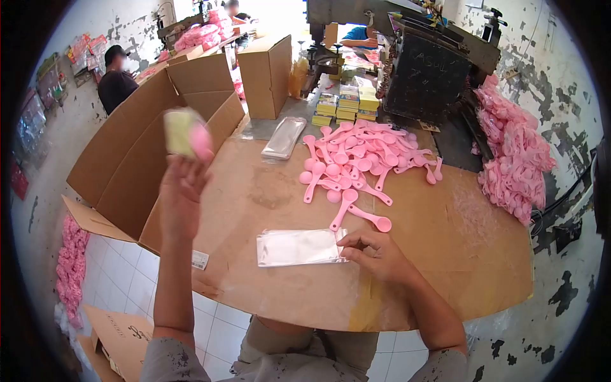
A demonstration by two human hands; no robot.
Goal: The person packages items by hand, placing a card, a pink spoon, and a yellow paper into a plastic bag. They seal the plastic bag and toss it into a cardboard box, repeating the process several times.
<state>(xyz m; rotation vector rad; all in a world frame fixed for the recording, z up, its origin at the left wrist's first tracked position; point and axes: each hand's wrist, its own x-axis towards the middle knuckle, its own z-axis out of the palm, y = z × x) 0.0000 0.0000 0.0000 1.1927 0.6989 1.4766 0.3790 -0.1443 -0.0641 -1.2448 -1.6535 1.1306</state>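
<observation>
A blurred packet, made up of a yellow-green card and a pink piece, is seen at the fingertips of the left hand, in front of the open cardboard box; whether it is gripped or already let go cannot be told. The right hand is rested at the right end of a stack of clear plastic bags, a narrow gap left between thumb and forefinger; whether a bag is pinched there cannot be made out. The stack is laid flat near the front edge of a worktop covered in brown board. Just beyond it, pink measuring scoops are heaped loosely, and a second bundle of clear bags is set to their left. Behind the heap, printed cards are piled in short stacks beside a dark metal machine block, while a taller carton is stood upright to the left. Pink bagged goods are massed at the far right. In the background, a person in a dark cap is seen beyond the box, and a blue sleeve is glimpsed behind the machinery.
</observation>
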